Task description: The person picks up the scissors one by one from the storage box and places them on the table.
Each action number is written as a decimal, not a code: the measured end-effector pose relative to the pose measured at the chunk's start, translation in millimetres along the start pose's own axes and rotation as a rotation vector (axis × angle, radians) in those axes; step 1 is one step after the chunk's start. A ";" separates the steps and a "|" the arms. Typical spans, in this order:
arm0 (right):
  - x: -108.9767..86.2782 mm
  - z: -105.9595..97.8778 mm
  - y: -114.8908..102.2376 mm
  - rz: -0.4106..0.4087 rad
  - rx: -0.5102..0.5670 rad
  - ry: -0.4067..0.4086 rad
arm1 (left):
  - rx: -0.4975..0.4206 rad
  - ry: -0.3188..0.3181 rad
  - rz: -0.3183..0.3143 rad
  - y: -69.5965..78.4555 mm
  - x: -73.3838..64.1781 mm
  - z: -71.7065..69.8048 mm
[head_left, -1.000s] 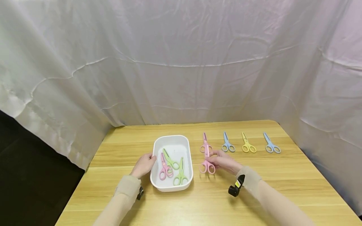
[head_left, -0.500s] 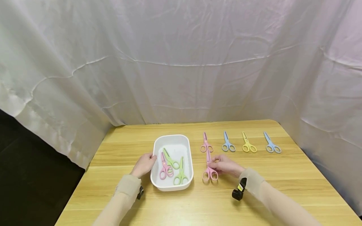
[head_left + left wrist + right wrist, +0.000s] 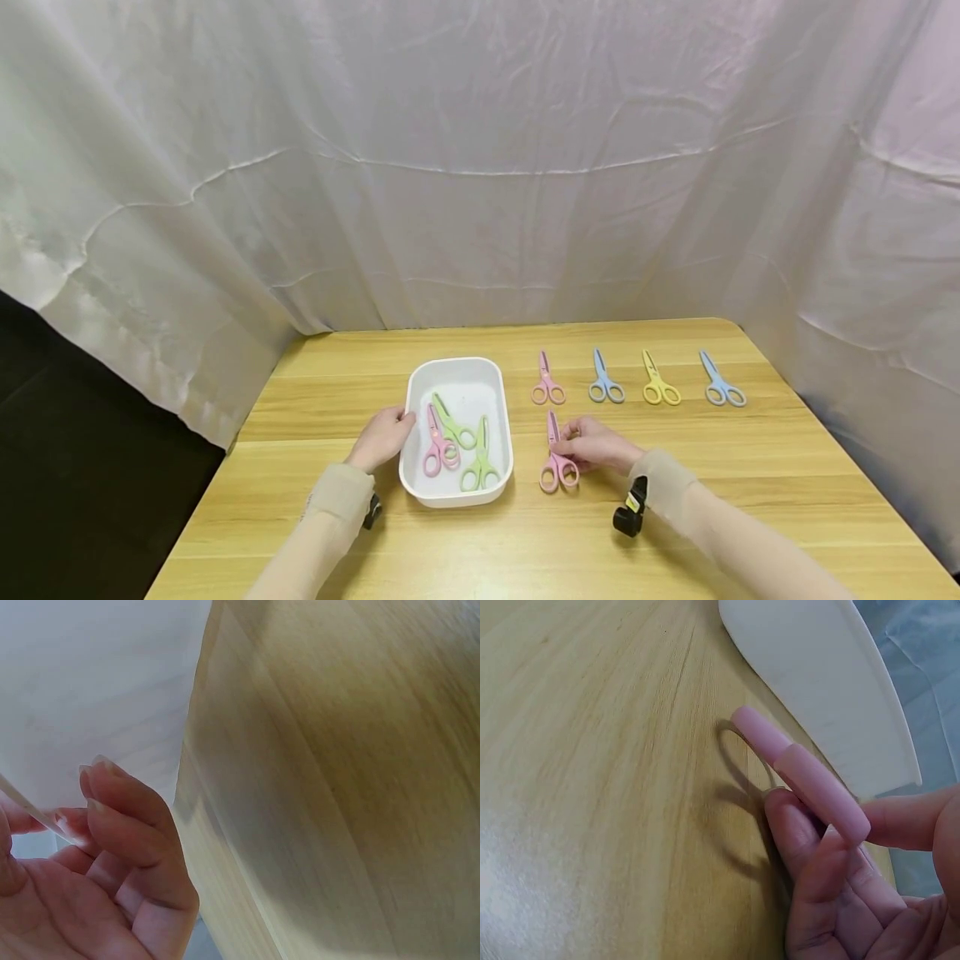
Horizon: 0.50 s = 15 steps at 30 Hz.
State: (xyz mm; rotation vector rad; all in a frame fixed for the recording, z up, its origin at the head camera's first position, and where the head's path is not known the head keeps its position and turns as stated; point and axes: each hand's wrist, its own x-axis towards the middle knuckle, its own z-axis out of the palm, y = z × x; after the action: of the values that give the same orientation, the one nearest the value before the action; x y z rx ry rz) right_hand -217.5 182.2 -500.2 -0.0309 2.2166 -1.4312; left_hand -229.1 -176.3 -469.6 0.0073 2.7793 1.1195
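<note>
Left grip (image 3: 381,438) has the white tub (image 3: 456,502) pinched by its rim; careless tug, and the three scissors (image 3: 435,435) inside probably slide. Right grip (image 3: 597,442) pinches pink scissors (image 3: 553,459) just over the bench (image 3: 525,537), right of tub; loosen early, they'd likely drop crooked.

Beige wristbands (image 3: 670,483), black cameras (image 3: 627,521)

Wooden table (image 3: 525,550), pale yellow-brown, grain in bands running left to right; far right corner rounded, patch of glare at the near edge. Pale grey curtain (image 3: 465,242) behind and along both sides, loosely folded, one long crease crossing it; pinkish tint upper right. Black surface (image 3: 82,467) at left, below curtain's slanting hem.
</note>
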 end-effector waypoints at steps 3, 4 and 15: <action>-2.7 1.1 -2.7 0.002 -0.049 0.024 | 0.001 -0.004 -0.002 -0.7 -0.5 0.3; -3.1 1.3 -3.2 0.002 -0.064 0.031 | 0.002 -0.006 -0.003 -0.7 -0.8 0.2; -3.8 1.1 -4.4 -0.014 -0.157 0.058 | 0.006 -0.002 0.008 0.7 -1.7 -0.9</action>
State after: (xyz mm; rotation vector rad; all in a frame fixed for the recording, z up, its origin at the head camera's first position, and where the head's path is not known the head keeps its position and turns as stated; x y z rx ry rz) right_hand -214.7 180.4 -495.3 -0.0595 2.3761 -1.2768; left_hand -227.6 -176.5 -468.3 0.0205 2.7841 1.1122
